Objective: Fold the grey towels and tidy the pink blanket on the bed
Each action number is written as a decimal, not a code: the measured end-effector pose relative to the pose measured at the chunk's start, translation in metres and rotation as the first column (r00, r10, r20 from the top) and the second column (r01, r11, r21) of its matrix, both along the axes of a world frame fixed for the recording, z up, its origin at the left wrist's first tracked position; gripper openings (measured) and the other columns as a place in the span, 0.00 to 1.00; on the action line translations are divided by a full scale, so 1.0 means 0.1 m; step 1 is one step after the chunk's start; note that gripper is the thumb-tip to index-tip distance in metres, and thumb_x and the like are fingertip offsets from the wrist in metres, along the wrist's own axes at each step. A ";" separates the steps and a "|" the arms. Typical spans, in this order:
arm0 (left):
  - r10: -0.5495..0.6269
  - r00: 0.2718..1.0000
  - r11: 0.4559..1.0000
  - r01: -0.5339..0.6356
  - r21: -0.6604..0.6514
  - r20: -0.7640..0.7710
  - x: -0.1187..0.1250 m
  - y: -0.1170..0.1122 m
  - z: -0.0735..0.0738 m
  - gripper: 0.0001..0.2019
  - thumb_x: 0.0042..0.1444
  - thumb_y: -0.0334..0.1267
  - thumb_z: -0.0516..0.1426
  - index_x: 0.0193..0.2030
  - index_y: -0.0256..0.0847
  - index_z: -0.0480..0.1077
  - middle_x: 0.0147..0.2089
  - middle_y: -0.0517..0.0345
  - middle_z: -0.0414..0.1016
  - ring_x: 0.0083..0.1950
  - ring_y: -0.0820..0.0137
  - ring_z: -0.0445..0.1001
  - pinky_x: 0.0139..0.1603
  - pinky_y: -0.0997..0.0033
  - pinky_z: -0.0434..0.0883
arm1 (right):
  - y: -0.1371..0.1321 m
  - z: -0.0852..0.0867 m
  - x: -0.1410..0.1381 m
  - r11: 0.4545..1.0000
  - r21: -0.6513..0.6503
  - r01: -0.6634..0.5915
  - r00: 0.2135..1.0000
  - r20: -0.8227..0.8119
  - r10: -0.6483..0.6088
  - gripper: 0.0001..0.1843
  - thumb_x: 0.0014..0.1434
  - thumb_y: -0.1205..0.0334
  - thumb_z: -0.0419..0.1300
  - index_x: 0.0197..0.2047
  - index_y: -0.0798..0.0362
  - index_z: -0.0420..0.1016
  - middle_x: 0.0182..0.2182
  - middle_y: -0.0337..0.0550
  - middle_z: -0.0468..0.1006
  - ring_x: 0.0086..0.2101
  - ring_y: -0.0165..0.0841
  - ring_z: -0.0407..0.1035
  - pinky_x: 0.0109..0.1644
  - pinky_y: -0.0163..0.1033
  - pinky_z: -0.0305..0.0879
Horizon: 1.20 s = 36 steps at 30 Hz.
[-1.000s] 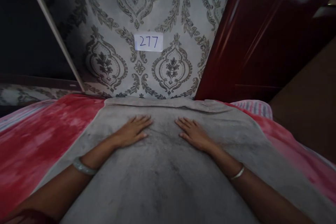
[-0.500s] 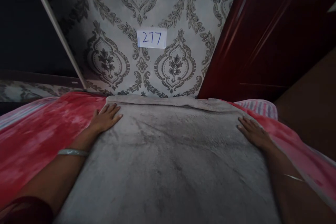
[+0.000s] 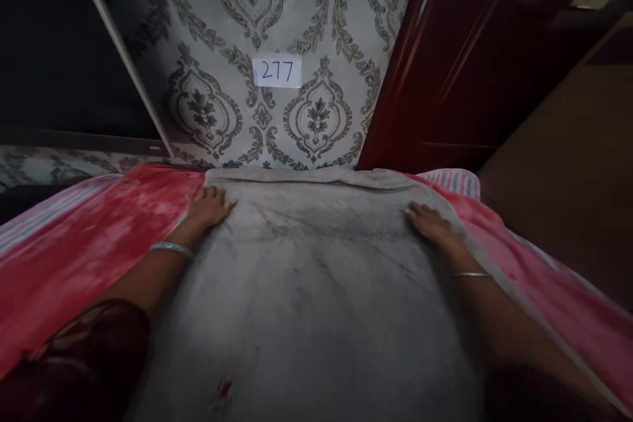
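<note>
A: Quick one. Where's your left hand [image 3: 210, 208]?

B: Palm down at the left edge of the grey cloth [image 3: 306, 290], near its far left corner. Your fingers are apart, clamped on nothing.

A: Your right hand [image 3: 430, 221]?

B: Also palm down, near the right edge, just short of the far right corner. A bit blurred, but your fingers lie extended, not gripping. Your two hands are well apart.

A: Cloth itself?

B: Spread between your arms, mostly flat, faint creases, one long fold along the far edge. Small dark red mark toward the near edge. Red cloth [image 3: 123, 224] shows past its left and right edges. Striped cloth [image 3: 452, 181] pokes out beyond the far right corner.

A: Around you?

B: Patterned wall [image 3: 212, 56] past the far edge, with a card [image 3: 277, 70] reading 277. Dark red panel [image 3: 445, 66] beyond the far right corner. Bangle [image 3: 171, 248] on your left arm, thin bracelet [image 3: 472, 274] on your right.
</note>
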<state>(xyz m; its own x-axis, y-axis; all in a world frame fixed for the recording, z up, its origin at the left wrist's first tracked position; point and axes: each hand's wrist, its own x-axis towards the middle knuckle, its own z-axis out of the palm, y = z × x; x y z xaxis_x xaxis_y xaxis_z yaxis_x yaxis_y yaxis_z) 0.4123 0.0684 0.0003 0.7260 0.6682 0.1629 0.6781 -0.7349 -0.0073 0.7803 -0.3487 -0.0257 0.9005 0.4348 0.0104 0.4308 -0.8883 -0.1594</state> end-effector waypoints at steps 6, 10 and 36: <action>-0.600 0.799 0.795 0.592 -0.135 -0.029 0.16 -1.24 -0.19 0.33 0.67 0.58 0.43 0.75 0.51 0.52 0.78 0.51 0.48 0.78 0.50 0.44 0.73 0.42 0.46 | 0.53 -0.09 -1.48 0.817 -0.017 -0.576 0.812 0.100 0.575 0.32 0.71 0.43 0.40 0.74 0.40 0.52 0.73 0.42 0.50 0.71 0.48 0.44 0.69 0.64 0.47; -0.547 0.834 0.830 0.529 -0.178 -0.072 0.04 -1.54 -0.22 0.33 0.68 0.56 0.41 0.75 0.47 0.51 0.78 0.50 0.47 0.78 0.49 0.43 0.73 0.41 0.44 | 0.52 -0.09 -1.88 0.831 -0.069 -0.552 0.830 0.051 0.555 0.32 0.72 0.43 0.39 0.75 0.41 0.50 0.74 0.40 0.49 0.71 0.47 0.43 0.70 0.64 0.44; 0.237 0.965 0.922 -0.186 -0.338 0.115 -2.47 -1.23 0.09 0.19 0.59 0.45 0.49 0.45 0.36 0.76 0.44 0.44 0.81 0.46 0.57 0.79 0.43 0.66 0.72 | -1.98 -0.49 -1.69 0.949 0.028 0.315 0.937 0.151 -0.315 0.40 0.64 0.36 0.38 0.68 0.51 0.66 0.65 0.60 0.64 0.65 0.61 0.55 0.63 0.65 0.54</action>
<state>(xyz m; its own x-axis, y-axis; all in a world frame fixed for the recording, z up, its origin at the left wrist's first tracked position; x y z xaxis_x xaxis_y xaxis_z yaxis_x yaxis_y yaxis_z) 0.1652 -0.0549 0.0095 0.5455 0.8381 0.0096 0.7924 -0.5194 0.3198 0.6114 -0.5471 -0.0744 0.9789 0.1291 0.1582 0.1484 -0.9819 -0.1175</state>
